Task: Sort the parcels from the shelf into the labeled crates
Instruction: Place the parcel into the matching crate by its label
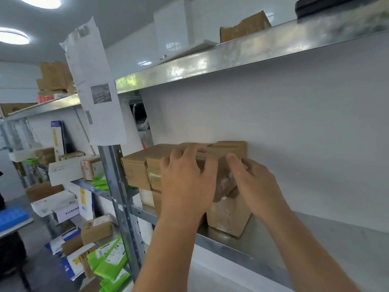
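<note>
A stack of brown cardboard parcels sits at the left end of a metal shelf [315, 239]. The top parcel [219, 157] is taped and lies across the stack. My left hand [185, 182] is spread over its front face, fingers on the top edge. My right hand [254, 182] presses on its right end, thumb on top. Another brown box [134, 171] stands to its left, and a wrapped box [229, 218] sits beneath. No crates are in view.
An upper shelf [252, 51] carries a torn brown box [244, 28]. A steel upright [120, 207] with a paper sheet [96, 85] divides the shelving. The left shelves hold several boxes and green mailers [109, 262]. A blue bin [12, 216] sits at far left.
</note>
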`<state>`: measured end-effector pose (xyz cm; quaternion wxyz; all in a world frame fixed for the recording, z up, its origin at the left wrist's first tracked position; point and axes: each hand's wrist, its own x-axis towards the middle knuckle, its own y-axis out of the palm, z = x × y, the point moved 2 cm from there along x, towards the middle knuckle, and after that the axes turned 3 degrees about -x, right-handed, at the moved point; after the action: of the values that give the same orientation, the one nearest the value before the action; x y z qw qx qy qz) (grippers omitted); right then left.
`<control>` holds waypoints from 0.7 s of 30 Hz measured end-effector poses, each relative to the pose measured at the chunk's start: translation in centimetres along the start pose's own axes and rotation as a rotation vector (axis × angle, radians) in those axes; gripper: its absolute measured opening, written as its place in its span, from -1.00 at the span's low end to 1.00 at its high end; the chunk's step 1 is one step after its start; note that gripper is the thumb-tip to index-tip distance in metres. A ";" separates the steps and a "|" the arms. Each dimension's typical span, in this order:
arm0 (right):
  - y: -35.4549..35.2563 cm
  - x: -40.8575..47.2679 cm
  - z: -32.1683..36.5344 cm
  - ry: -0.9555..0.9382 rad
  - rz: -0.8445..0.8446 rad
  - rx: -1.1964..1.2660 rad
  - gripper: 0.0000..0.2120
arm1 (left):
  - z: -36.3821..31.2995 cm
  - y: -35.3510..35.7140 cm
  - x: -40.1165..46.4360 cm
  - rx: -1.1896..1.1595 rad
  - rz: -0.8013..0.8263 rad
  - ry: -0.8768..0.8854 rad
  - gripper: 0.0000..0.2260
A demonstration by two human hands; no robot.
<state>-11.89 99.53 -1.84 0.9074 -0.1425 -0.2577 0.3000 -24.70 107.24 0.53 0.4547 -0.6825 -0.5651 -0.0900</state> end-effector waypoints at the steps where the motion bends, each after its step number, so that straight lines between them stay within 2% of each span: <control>1: 0.1 0.0 -0.2 0.007 0.003 -0.004 -0.50 | 0.0 0.2 0.0 -0.002 -0.011 -0.022 -0.69; 7: 0.2 -0.1 0.1 0.029 0.008 0.017 -0.46 | -0.5 0.4 -0.2 0.000 0.001 -0.092 -0.70; 11: -0.3 -0.3 0.4 0.012 -0.005 0.043 -0.52 | -1.6 0.1 0.0 -0.174 0.052 -0.162 -0.80; 16: -1.6 -0.7 0.1 0.071 0.034 0.119 -0.67 | -2.2 1.1 -0.3 -0.356 0.146 -0.227 -0.67; 21: -3.9 -1.4 -0.4 0.039 0.071 0.137 -0.77 | -3.6 1.0 -1.4 -0.521 0.292 -0.287 -0.69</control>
<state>-10.81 95.57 -1.14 0.9086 -0.0950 -0.2134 0.3462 -22.95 103.75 1.18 0.1887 -0.8554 -0.4775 -0.0682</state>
